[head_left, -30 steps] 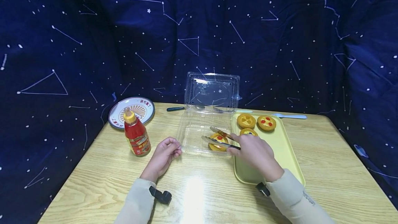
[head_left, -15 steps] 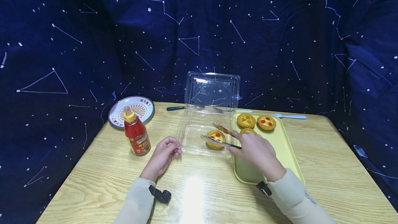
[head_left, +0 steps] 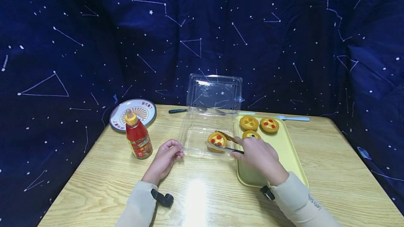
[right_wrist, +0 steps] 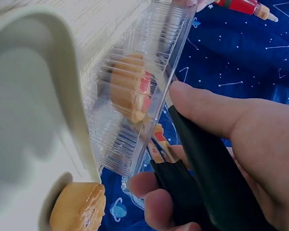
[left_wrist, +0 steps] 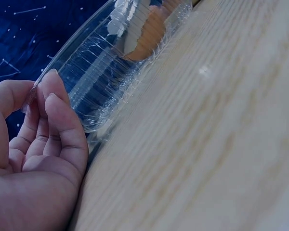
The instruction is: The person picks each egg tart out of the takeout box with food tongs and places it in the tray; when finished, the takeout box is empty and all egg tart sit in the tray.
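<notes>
My left hand (head_left: 166,156) pinches the near left rim of a clear plastic clamshell box (head_left: 193,138), thumb and fingertips on its edge in the left wrist view. The box's lid (head_left: 215,92) stands up at the back. With my right hand (head_left: 260,154) I grip tongs (right_wrist: 207,163) by their black handles. The metal arms reach over the box's right side, spread around an egg tart (head_left: 217,138) with red toppings. In the right wrist view, this tart (right_wrist: 127,86) shows through the ribbed box wall.
Right of the box lies a yellow tray (head_left: 285,157) holding three more tarts (head_left: 249,123). A red sauce bottle (head_left: 139,139) stands at left before a patterned plate (head_left: 118,115). Behind are a dark-handled utensil (head_left: 177,111) and a blue fork (head_left: 295,118).
The tongs' arms have spread, then drawn nearer to the tart's sides. The tart has shifted slightly left inside the box. My left hand stays at the rim.
</notes>
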{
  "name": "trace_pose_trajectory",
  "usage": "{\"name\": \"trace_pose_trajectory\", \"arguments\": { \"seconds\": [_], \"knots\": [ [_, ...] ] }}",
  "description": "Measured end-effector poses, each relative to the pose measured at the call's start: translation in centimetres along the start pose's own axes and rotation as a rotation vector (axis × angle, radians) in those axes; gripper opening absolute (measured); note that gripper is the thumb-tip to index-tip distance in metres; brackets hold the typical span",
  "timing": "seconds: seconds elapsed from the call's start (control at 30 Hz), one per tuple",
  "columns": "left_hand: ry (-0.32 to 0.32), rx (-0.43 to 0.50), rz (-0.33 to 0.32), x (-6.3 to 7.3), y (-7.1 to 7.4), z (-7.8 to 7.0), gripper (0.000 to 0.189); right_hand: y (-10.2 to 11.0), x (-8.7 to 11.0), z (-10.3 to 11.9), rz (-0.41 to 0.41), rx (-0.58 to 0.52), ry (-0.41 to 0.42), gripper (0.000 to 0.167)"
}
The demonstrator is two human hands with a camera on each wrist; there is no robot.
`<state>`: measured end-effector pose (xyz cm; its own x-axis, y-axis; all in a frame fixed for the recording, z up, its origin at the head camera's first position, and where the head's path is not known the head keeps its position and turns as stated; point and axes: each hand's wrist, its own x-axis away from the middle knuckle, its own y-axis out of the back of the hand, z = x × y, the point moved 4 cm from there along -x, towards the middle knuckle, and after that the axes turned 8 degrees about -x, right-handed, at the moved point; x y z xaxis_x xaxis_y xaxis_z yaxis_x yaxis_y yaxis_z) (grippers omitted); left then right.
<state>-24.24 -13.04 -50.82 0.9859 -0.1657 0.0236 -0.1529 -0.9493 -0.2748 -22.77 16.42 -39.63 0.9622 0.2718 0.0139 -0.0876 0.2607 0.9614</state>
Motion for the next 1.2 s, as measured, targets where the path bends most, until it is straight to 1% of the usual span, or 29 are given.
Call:
{"name": "trace_pose_trajectory", "arguments": {
  "seconds": [0.03, 0.13, 0.27, 0.4, 0.53, 0.77, 0.97, 1.07, 1.2],
  "knots": [
    [0.002, -0.001, -0.001, -0.01, 0.02, 0.01, 0.003, -0.03, -0.06, 0.04, -0.008, 0.004, 0.002, 0.057],
    [0.006, -0.002, -0.003, -0.01, 0.03, -0.01, 0.009, -0.11, -0.28, 0.17, -0.024, 0.017, 0.011, 0.058],
    [0.007, 0.003, -0.005, -0.05, -0.04, 0.00, 0.016, 0.03, -0.38, 0.27, -0.016, 0.016, 0.002, 0.061],
    [0.006, 0.010, -0.011, -0.21, -0.03, -0.01, 0.013, 0.53, -0.28, 0.28, -0.003, -0.008, -0.022, 0.063],
    [0.003, 0.008, -0.016, -0.22, 0.01, -0.07, 0.008, 0.64, -0.28, 0.25, 0.013, -0.003, -0.020, 0.063],
    [0.011, 0.003, -0.013, 0.00, -0.09, -0.02, 0.019, 0.07, -0.33, 0.25, 0.050, -0.005, -0.032, 0.064],
    [0.013, 0.012, -0.012, -0.12, -0.14, -0.01, 0.017, -0.03, -0.29, 0.39, 0.060, -0.006, -0.039, 0.058],
    [0.015, 0.013, -0.010, -0.16, -0.13, 0.02, 0.015, -0.06, -0.10, 0.35, 0.043, -0.006, -0.027, 0.057],
    [0.019, 0.019, -0.018, -0.17, -0.05, 0.11, 0.010, 0.24, 0.30, 0.20, -0.011, -0.020, -0.013, 0.057]
  ]
}}
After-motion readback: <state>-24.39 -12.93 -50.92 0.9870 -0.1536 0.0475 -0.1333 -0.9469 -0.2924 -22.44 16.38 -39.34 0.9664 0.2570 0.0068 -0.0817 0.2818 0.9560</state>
